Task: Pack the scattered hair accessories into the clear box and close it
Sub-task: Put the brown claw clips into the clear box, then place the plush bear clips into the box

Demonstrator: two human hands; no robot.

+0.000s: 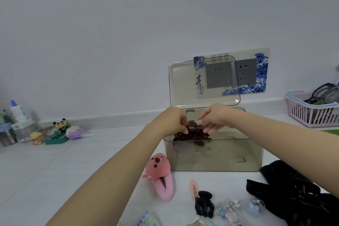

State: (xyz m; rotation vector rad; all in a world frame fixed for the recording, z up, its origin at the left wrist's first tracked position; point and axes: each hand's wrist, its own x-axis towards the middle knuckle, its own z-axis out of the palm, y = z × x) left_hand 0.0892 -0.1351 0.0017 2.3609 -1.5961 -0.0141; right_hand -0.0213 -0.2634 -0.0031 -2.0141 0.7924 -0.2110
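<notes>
White tabletop point(55, 161); my left hand point(169, 120) and right hand point(216, 117) pinching dark red claw clip point(192, 132), long axis 9-to-3, over open clear box point(212, 156).

A plain white wall point(128, 24) fills the top of the view. Low down, a pale strip point(110, 116) runs along where the wall meets the white tabletop point(55, 161). The light is soft and even. On the wall to the right sits a blue and white flower plate point(260, 71) with two grey sockets point(245, 71) in it. At the far right stands a pink basket point(308, 113) with dark things inside. At the far left are small toys point(61, 124) and a white bottle point(17, 112) with a blue tip.
</notes>
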